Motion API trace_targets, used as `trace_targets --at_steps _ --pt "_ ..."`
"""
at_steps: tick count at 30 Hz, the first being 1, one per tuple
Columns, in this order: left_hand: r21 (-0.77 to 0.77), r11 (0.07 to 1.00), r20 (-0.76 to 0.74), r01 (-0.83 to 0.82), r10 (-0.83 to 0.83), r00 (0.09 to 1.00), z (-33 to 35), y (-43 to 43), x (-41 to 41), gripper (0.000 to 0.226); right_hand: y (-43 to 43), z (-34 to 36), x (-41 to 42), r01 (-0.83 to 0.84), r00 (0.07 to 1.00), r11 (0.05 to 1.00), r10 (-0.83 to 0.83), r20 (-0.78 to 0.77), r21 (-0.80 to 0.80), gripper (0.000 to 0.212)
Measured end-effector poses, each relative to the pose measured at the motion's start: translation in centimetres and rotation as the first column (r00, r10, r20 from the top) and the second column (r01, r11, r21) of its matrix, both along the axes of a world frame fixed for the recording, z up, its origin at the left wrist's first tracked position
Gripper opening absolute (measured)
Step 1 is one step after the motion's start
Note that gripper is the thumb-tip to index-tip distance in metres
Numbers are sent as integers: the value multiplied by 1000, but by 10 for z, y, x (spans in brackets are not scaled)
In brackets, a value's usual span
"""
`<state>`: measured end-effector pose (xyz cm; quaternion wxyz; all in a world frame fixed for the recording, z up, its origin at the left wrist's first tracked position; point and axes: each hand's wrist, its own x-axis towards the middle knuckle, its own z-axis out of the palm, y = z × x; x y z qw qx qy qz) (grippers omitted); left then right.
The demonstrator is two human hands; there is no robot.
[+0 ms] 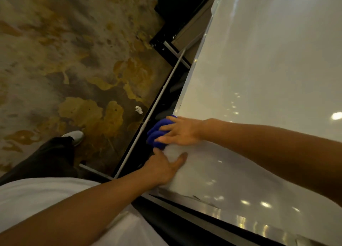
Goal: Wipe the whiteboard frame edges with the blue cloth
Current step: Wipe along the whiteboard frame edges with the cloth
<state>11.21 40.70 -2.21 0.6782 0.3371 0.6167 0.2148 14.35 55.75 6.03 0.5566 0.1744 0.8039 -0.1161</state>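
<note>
A glossy whiteboard fills the right side of the head view, with its left frame edge running diagonally from top to lower middle. A bunched blue cloth is pressed against that edge. My right hand lies over the cloth, fingers curled around it, arm reaching in from the right. Just below it, my left hand grips the same board edge, thumb on the white surface and fingers hidden behind the frame.
A metal rail of the board's stand runs parallel to the edge over a dark gap. Patterned brown and yellow carpet lies to the left, with a small white scrap. My dark trouser leg and grey shoe stand near the stand.
</note>
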Motion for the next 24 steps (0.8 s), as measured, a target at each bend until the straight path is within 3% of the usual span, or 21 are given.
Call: trace_targets --at_steps 2,4,5,7,9,10,11,12,14,16,18,21,23,24 --pt "-10 998 18 -56 56 998 -1 1 -1 118 38 10 2 11 997 979 6 -81 203 74" --pt "-10 998 -4 -57 57 998 -2 3 -2 120 79 23 3 45 998 847 -10 -68 530 64" --pt "-10 998 -10 -55 55 998 -2 5 -1 124 89 27 2 41 999 784 -29 -30 620 64" --pt "5 996 -14 -84 84 996 -2 10 -3 125 79 18 -4 17 1000 834 -24 6 551 72" --pt "76 986 -1 -148 148 989 -4 23 -9 109 41 4 -5 29 999 970 -20 -38 242 76" --pt "120 978 29 -168 166 986 -4 30 -12 99 24 0 -1 1 998 992 7 -60 123 73" --pt "144 974 70 -173 165 984 -2 39 -15 97 22 2 3 -53 995 993 61 -73 101 69" --pt "125 978 106 -168 155 982 0 48 -16 102 36 6 7 -131 986 977 146 -80 170 64" --pt "34 991 139 -127 121 983 3 58 -17 119 86 18 11 -166 980 864 199 -20 476 59" --pt "-19 992 181 -125 126 975 2 82 -20 125 144 37 10 29 999 731 -6 -36 682 69" --pt "-51 984 217 -171 178 960 1 119 -26 119 171 35 2 147 989 712 -117 -91 687 79" --pt "98 984 279 -148 116 953 3 187 -34 87 153 -1 -2 48 995 881 1 -103 471 69" --pt "140 980 305 -144 96 948 -1 213 -32 81 153 -13 -1 -24 990 922 77 -121 387 63" --pt "88 986 312 -144 110 944 -3 221 -31 82 174 -13 0 -7 989 909 67 -131 417 64"
